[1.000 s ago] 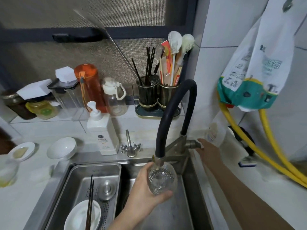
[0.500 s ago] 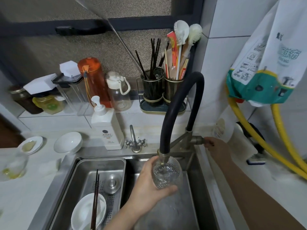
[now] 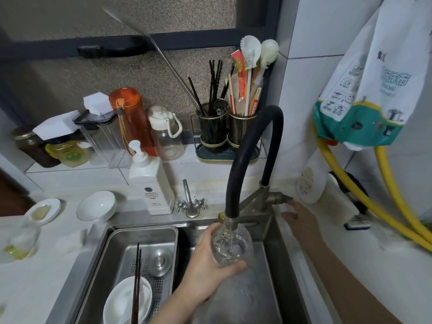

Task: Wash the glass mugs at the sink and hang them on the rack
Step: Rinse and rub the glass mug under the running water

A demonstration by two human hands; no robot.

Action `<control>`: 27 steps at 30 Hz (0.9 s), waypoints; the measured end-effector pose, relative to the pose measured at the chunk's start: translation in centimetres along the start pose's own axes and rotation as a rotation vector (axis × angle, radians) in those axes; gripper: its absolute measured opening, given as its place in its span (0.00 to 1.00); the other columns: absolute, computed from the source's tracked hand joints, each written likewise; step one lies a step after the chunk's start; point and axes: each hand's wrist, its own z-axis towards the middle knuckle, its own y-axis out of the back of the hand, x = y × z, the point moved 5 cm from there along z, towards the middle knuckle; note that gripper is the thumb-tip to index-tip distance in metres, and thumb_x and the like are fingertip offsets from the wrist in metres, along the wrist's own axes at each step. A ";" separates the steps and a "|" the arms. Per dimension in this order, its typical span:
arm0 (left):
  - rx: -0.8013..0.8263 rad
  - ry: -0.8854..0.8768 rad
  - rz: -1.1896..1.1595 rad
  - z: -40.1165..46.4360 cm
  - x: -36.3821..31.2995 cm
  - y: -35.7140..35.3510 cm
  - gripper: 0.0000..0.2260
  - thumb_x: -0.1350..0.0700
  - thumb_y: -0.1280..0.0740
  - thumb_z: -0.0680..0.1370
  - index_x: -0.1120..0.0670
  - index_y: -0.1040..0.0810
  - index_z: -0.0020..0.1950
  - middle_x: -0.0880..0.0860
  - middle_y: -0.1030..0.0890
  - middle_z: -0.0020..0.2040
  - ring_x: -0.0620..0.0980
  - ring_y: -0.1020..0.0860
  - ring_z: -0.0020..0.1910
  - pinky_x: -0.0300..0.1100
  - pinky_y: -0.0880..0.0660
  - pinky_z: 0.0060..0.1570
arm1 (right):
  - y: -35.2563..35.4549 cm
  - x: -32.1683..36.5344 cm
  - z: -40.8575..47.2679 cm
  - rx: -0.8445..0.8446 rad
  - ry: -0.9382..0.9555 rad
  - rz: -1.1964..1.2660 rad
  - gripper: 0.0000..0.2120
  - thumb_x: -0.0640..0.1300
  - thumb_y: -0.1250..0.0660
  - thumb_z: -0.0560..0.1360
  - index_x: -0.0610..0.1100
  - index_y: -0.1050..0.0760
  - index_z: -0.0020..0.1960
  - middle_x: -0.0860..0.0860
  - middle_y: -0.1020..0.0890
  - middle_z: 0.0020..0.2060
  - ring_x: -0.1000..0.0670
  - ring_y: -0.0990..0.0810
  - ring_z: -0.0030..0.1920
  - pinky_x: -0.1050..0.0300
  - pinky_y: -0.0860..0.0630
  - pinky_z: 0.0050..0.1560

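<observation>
Rinsing is underway: left hand (image 3: pixel 210 265) grips the glass mug (image 3: pixel 231 246) under the faucet nozzle (image 3: pixel 230 220), right hand (image 3: pixel 301 220) seemingly loose beside the tap handle (image 3: pixel 279 198); next, swirl and empty.

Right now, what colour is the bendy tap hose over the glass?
Black. The curved tap hose arches over the glass mug; the head view shows it clearly.

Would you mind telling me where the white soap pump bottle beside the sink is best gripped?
Probably round the soap bottle's broad squarish body, coming from the front, where nothing blocks it. The narrow pump head on top would likely press down if gripped.
</observation>
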 end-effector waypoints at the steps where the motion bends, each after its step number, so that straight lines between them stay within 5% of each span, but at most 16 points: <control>1: 0.001 0.006 0.004 -0.1 0.2 0.2 0.44 0.42 0.22 0.57 0.45 0.36 0.69 0.39 0.26 0.62 0.34 0.29 0.62 0.35 0.33 0.65 | -0.4 0.3 -1.6 0.022 -0.012 0.032 0.18 0.41 0.36 0.78 0.43 0.29 0.67 0.51 0.25 0.54 0.51 0.25 0.51 0.62 0.32 0.51; 5: 0.014 0.032 0.031 -0.3 1.2 1.1 0.45 0.42 0.22 0.56 0.47 0.35 0.69 0.41 0.26 0.62 0.35 0.28 0.62 0.36 0.32 0.65 | -3.7 0.8 -7.9 0.285 0.058 0.120 0.22 0.35 0.32 0.74 0.48 0.30 0.66 0.52 0.22 0.58 0.56 0.22 0.56 0.70 0.24 0.47; 9: 0.030 0.052 -0.051 -0.4 1.4 1.8 0.41 0.47 0.20 0.57 0.47 0.32 0.67 0.45 0.24 0.61 0.39 0.25 0.61 0.36 0.29 0.63 | -7.2 0.8 -12.0 0.657 0.140 0.152 0.39 0.40 0.25 0.69 0.60 0.43 0.70 0.64 0.33 0.67 0.67 0.31 0.65 0.66 0.29 0.62; 13: 0.116 0.006 -0.088 -1.4 0.5 0.0 0.36 0.54 0.18 0.57 0.45 0.28 0.62 0.41 0.22 0.57 0.38 0.23 0.58 0.34 0.27 0.58 | -7.7 -0.4 -14.3 0.441 0.150 0.201 0.52 0.57 0.19 0.58 0.56 0.46 0.73 0.56 0.33 0.71 0.55 0.32 0.70 0.44 0.31 0.69; 16: 0.124 0.009 -0.139 -2.8 0.9 0.8 0.33 0.53 0.19 0.56 0.45 0.28 0.58 0.38 0.20 0.53 0.34 0.23 0.55 0.26 0.29 0.52 | -9.6 0.6 -16.1 0.383 0.163 0.161 0.53 0.65 0.22 0.55 0.61 0.48 0.71 0.62 0.35 0.69 0.58 0.33 0.69 0.52 0.34 0.71; 20: 0.074 0.049 -0.193 -1.9 1.3 3.9 0.40 0.42 0.21 0.60 0.43 0.33 0.69 0.43 0.25 0.65 0.34 0.27 0.61 0.32 0.30 0.62 | -10.4 4.8 -15.1 0.426 0.208 0.253 0.38 0.41 0.21 0.64 0.56 0.38 0.65 0.64 0.30 0.63 0.70 0.29 0.61 0.75 0.29 0.56; 24: 0.252 0.065 -0.163 -1.1 -0.1 3.3 0.41 0.45 0.24 0.67 0.40 0.42 0.75 0.37 0.34 0.70 0.36 0.33 0.68 0.43 0.35 0.71 | -8.4 5.4 -14.0 0.390 0.190 0.357 0.42 0.55 0.18 0.55 0.60 0.35 0.63 0.57 0.25 0.62 0.56 0.24 0.63 0.55 0.23 0.60; 27: 0.253 0.071 -0.188 -1.7 0.6 3.8 0.33 0.54 0.26 0.72 0.41 0.38 0.72 0.38 0.29 0.67 0.32 0.28 0.63 0.32 0.29 0.62 | -8.3 4.3 -13.7 0.433 0.171 0.334 0.43 0.45 0.18 0.60 0.52 0.35 0.69 0.52 0.25 0.65 0.50 0.26 0.66 0.45 0.26 0.64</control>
